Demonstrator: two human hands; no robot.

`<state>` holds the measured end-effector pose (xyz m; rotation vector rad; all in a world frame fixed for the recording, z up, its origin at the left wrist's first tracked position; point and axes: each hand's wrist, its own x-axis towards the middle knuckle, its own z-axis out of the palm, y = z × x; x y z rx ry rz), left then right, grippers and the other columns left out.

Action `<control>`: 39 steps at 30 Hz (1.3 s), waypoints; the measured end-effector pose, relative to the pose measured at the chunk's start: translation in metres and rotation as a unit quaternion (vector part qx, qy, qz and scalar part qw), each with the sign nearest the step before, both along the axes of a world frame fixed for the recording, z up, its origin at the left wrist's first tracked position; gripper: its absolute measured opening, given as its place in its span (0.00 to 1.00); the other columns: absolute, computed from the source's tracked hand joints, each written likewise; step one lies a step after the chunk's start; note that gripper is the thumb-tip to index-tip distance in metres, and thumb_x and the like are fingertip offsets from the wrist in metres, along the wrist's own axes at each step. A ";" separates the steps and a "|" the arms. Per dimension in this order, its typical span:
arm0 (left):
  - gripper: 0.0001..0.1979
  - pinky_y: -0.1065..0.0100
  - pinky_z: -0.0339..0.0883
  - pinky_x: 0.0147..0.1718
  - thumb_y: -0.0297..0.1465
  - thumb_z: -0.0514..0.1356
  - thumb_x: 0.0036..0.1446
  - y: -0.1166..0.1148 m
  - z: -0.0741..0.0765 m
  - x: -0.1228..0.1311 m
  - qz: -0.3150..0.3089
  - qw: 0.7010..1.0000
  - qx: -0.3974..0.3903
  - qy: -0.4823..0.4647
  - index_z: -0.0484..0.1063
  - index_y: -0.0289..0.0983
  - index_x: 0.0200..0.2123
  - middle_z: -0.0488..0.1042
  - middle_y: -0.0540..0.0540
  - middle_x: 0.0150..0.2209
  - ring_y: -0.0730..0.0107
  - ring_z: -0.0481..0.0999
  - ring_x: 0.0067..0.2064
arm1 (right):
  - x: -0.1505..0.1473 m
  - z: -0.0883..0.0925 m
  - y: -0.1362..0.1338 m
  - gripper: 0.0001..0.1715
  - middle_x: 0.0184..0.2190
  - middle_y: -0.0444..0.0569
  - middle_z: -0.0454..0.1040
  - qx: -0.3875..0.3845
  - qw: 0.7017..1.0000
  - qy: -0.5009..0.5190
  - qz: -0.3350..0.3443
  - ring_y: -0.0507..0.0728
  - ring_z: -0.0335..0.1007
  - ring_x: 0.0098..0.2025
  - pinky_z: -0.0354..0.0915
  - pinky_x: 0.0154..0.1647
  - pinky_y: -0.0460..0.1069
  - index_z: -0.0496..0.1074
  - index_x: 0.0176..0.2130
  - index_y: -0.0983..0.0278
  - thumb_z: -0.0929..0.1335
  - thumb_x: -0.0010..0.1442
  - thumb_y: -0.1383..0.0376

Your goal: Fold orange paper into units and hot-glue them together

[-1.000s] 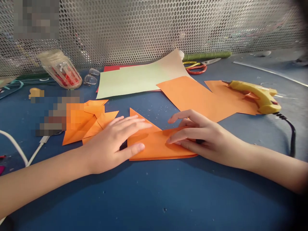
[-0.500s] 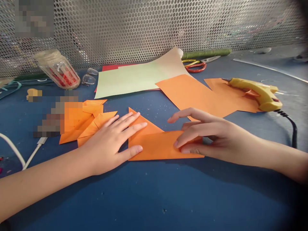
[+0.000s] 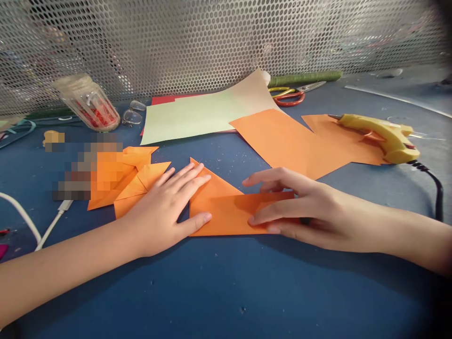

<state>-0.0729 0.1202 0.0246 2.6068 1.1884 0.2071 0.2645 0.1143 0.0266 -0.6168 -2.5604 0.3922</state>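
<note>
A folded sheet of orange paper lies flat on the blue table, a pointed flap rising at its far left corner. My left hand rests palm down with spread fingers on its left end. Over the right end is my right hand, fingers apart and curved, the fingertips at the paper's surface; the palm covers its right corner. Left of these, partly behind my left hand, are folded orange paper pieces with pointed tips.
Behind lie loose orange sheets, a pale green sheet, scissors and eyeglasses. A yellow glue gun with a black cord rests at right. A glass jar leans at back left, near the metal mesh. A white cable crosses the left side.
My right hand has lowered slightly onto the orange paper's right end. My left hand stays nearly in place on the left end. The whole view has shifted a little.
</note>
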 end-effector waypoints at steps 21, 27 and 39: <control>0.19 0.60 0.59 0.78 0.25 0.53 0.83 -0.006 0.008 -0.004 -0.221 0.967 0.032 -0.122 0.82 0.41 0.64 0.82 0.43 0.68 0.62 0.75 0.75 | -0.004 0.002 0.007 0.24 0.63 0.58 0.83 0.092 0.986 -0.087 0.107 0.58 0.79 0.64 0.74 0.65 0.54 0.77 0.69 0.63 0.61 0.84 0.66; 0.20 0.58 0.64 0.75 0.24 0.51 0.85 -0.007 0.004 -0.004 -0.215 0.968 0.059 -0.117 0.82 0.40 0.62 0.82 0.40 0.68 0.59 0.76 0.74 | 0.002 0.001 0.006 0.23 0.65 0.57 0.81 0.104 0.989 -0.066 0.080 0.57 0.80 0.62 0.76 0.62 0.52 0.73 0.71 0.62 0.62 0.85 0.64; 0.15 0.59 0.69 0.71 0.25 0.51 0.81 -0.003 0.015 0.003 -0.121 0.987 -0.053 -0.095 0.76 0.41 0.45 0.78 0.40 0.72 0.58 0.75 0.75 | 0.014 0.012 0.017 0.14 0.44 0.49 0.80 -0.271 0.963 -0.013 0.001 0.52 0.83 0.38 0.78 0.38 0.45 0.87 0.50 0.55 0.72 0.78 0.53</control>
